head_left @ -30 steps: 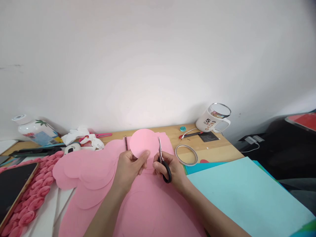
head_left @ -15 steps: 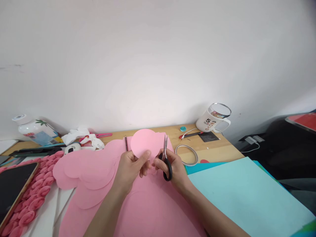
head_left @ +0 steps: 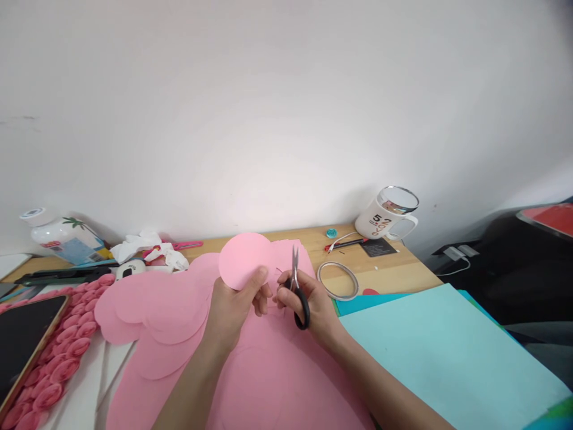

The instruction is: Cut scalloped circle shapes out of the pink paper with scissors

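Between the thumb and fingers of my left hand (head_left: pixel 237 304) is a round pink paper disc (head_left: pixel 244 261), held up off the pile. My right hand (head_left: pixel 308 301) is wrapped around black-handled scissors (head_left: pixel 302 307), their blades pointing up and nearly together. A thin sliver shows by my right fingertips, too small to make out. Under both hands spread pink paper sheets (head_left: pixel 286 370), and several overlapping pink paper circles (head_left: pixel 174 304) lie to the left.
Rows of pink rolled paper flowers (head_left: pixel 67 370) lie at left beside a phone (head_left: pixel 27 334). Behind stand a white bottle (head_left: pixel 67 236) and crumpled tissues (head_left: pixel 138 245). At right are a tape roll (head_left: pixel 356 286), a white mug (head_left: pixel 380 218) and light blue paper (head_left: pixel 439 352).
The pink disc has shifted left with a turn of my left hand, away from the scissors. The scissors have tipped slightly left in my right hand.
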### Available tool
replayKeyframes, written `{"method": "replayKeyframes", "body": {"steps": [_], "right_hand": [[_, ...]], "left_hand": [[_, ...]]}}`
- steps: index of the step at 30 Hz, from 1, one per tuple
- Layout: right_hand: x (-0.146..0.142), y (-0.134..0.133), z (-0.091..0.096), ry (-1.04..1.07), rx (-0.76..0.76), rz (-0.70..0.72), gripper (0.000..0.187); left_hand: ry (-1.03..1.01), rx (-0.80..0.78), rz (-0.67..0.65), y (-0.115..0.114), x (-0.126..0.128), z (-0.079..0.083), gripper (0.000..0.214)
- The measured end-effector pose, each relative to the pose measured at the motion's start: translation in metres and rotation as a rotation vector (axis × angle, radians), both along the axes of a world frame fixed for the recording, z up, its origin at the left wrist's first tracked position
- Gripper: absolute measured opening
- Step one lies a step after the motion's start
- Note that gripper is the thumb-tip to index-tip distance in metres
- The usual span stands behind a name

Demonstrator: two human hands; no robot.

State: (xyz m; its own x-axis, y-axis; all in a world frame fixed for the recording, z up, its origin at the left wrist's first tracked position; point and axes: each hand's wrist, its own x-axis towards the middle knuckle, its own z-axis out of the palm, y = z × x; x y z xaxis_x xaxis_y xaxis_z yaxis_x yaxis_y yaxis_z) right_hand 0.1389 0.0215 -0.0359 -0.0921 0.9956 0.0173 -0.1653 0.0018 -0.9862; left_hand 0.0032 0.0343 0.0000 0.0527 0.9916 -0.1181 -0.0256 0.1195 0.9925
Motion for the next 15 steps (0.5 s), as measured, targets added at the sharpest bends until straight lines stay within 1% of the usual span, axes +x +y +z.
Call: {"method": "replayKeyframes", "body": {"steps": [2,3,6,9,12,15], "right_hand": [[-0.002,-0.0015,0.0019,-0.016,0.007,0.028,0.029],[-0.0024,-0.0018,0.0029,-0.011,0.02,0.003,0.029],[-0.0007,-0.0004,0.0042,0.047,0.06,-0.134,0.028],[0.0029,0.0024,0.0023,0.085,0.061,-0.19,0.026],[0.0053,0.0037,-0.0008,0.097,0.051,-0.166,0.024],[0.0062,0.004,-0.0028,0.104,0.043,-0.167,0.024]], "left_hand": [[0.009,-0.008,-0.013,-0.0006,0.0007,0.0006,0.028],[0.024,-0.018,-0.031,-0.0011,0.0014,0.0008,0.026],[0.105,-0.048,-0.111,-0.0028,0.0038,0.0,0.026],[0.193,-0.064,-0.163,-0.003,0.0044,-0.0021,0.029],[0.251,-0.038,-0.14,-0.0013,0.0018,-0.0025,0.032],[0.237,-0.013,-0.094,0.0001,-0.0016,-0.0005,0.029]]}}
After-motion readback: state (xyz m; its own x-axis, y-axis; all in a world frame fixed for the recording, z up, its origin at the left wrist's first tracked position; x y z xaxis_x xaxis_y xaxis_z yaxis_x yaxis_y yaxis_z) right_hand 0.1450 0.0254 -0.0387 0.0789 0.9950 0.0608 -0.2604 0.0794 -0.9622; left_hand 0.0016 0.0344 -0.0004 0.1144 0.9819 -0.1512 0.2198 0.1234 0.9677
